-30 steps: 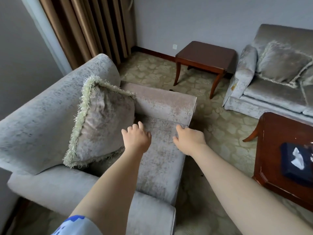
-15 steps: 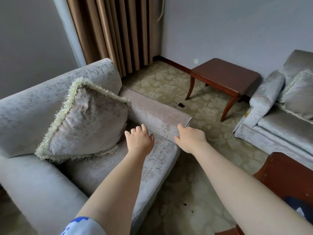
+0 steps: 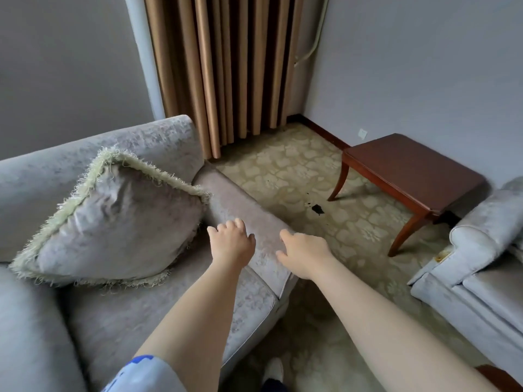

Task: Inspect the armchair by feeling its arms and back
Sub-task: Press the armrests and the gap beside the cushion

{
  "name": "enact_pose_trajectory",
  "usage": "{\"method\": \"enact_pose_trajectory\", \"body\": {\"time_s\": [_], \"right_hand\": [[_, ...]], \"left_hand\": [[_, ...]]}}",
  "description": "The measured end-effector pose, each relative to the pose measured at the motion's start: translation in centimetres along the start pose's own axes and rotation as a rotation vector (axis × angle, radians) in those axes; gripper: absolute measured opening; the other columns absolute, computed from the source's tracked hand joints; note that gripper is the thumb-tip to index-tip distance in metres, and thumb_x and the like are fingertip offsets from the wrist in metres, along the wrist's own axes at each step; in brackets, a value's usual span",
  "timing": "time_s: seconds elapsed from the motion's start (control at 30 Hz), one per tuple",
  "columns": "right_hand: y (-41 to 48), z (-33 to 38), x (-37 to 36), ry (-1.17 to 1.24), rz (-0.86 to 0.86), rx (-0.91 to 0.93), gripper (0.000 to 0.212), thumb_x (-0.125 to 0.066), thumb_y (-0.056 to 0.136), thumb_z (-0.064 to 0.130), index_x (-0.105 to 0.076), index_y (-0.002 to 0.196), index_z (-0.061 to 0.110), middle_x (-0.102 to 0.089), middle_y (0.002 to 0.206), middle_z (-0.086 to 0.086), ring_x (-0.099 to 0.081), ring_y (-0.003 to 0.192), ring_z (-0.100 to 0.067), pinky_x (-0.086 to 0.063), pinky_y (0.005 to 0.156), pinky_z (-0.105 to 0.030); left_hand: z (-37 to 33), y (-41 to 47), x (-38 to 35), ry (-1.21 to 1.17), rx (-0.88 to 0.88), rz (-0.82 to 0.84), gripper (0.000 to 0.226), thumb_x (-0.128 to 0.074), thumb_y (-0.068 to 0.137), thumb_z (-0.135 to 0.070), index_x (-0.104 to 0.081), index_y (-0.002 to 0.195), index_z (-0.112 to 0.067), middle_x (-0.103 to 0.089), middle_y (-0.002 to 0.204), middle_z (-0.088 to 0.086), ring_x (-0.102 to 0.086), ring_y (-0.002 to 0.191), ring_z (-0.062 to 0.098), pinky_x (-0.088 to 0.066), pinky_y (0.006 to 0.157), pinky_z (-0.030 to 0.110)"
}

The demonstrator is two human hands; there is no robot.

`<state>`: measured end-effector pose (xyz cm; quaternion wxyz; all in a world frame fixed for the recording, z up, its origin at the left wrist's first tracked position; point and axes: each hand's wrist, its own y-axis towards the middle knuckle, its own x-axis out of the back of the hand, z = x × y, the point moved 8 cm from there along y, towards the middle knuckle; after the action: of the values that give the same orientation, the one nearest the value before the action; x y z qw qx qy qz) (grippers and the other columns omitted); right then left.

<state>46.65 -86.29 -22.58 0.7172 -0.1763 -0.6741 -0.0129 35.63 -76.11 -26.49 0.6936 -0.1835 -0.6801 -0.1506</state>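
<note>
1. Judged step: feeling the far padded armrest [image 3: 240, 207] of the grey velvet armchair [image 3: 169, 306], which stands at left.
2. The left hand [image 3: 233, 246] rests loosely bent fingers on top. The right hand [image 3: 305, 256] is at the armrest's outer edge; I cannot tell if it grips.
3. Next probably calls for sliding toward the grey backrest [image 3: 85, 165].

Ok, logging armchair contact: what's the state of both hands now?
Left hand: open, fingers resting on the armrest.
Right hand: open, resting on the armrest's end.
</note>
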Motion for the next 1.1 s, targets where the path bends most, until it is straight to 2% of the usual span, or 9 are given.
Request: {"method": "enact_pose_trajectory", "body": {"time_s": [0.23,0.37,0.6,0.77,0.83,0.97,1.1], "right_hand": [[12.4,-10.2,5.9,-0.007,-0.047,0.03,0.026,-0.036,0.097,0.038,-0.039,0.111,0.016,-0.06,0.109,-0.007,-0.059,0.095,-0.032,-0.037,0.065,-0.035],[17.8,-14.0,8.0,-0.004,-0.07,0.038,0.028,-0.037,0.097,0.037,-0.04,0.112,0.014,-0.061,0.111,-0.009,-0.059,0.098,-0.034,-0.037,0.068,-0.035],[26.3,-18.3,7.8,-0.038,0.0,0.228,0.03,-0.038,0.096,0.035,-0.039,0.119,0.017,-0.06,0.107,-0.005,-0.057,0.09,-0.028,-0.036,0.065,-0.032],[32.5,-24.1,10.3,-0.044,-0.008,0.377,0.031,-0.038,0.095,0.038,-0.038,0.121,0.021,-0.058,0.093,0.0,-0.055,0.075,-0.019,-0.034,0.051,-0.028],[34.9,-25.8,11.8,-0.093,0.007,0.439,0.033,-0.038,0.095,0.039,-0.038,0.122,0.02,-0.058,0.089,0.002,-0.056,0.074,-0.019,-0.038,0.053,-0.029],[40.5,-25.1,14.4,-0.148,0.018,0.516,0.039,-0.039,0.094,0.036,-0.037,0.129,0.019,-0.056,0.09,0.001,-0.056,0.074,-0.018,-0.045,0.058,-0.031],[43.9,-19.7,13.9,-0.193,0.032,0.666,0.037,-0.041,0.094,0.034,-0.038,0.128,0.019,-0.055,0.095,0.0,-0.051,0.068,-0.013,-0.034,0.049,-0.025]], "left_hand": [[-9.0,14.6,2.1,-0.104,0.037,-0.016,0.049,-0.031,0.096,-0.047,-0.043,0.126,-0.01,-0.056,0.12,0.009,-0.052,0.11,0.03,-0.033,0.09,0.043],[-11.6,19.8,1.9,-0.06,0.057,0.015,0.051,-0.031,0.096,-0.047,-0.041,0.129,-0.01,-0.056,0.121,0.01,-0.051,0.11,0.03,-0.033,0.092,0.044],[-13.7,26.9,-0.7,-0.041,0.268,0.053,0.049,-0.031,0.095,-0.044,-0.046,0.126,-0.009,-0.055,0.12,0.01,-0.051,0.109,0.031,-0.032,0.095,0.046],[-19.1,32.0,-1.4,-0.121,0.42,0.072,0.049,-0.029,0.096,-0.044,-0.048,0.124,-0.01,-0.055,0.117,0.01,-0.051,0.108,0.031,-0.033,0.096,0.048],[-20.8,33.0,-1.4,-0.17,0.481,0.069,0.048,-0.029,0.096,-0.046,-0.048,0.123,-0.011,-0.055,0.116,0.009,-0.051,0.107,0.031,-0.032,0.096,0.048],[-19.3,32.9,-0.7,-0.176,0.636,0.058,0.046,-0.031,0.095,-0.046,-0.048,0.12,-0.012,-0.055,0.117,0.01,-0.051,0.108,0.032,-0.033,0.096,0.05],[-13.4,31.3,-0.7,-0.206,0.928,0.077,0.043,-0.032,0.096,-0.046,-0.049,0.117,-0.013,-0.055,0.118,0.008,-0.05,0.11,0.03,-0.031,0.094,0.046]]}}
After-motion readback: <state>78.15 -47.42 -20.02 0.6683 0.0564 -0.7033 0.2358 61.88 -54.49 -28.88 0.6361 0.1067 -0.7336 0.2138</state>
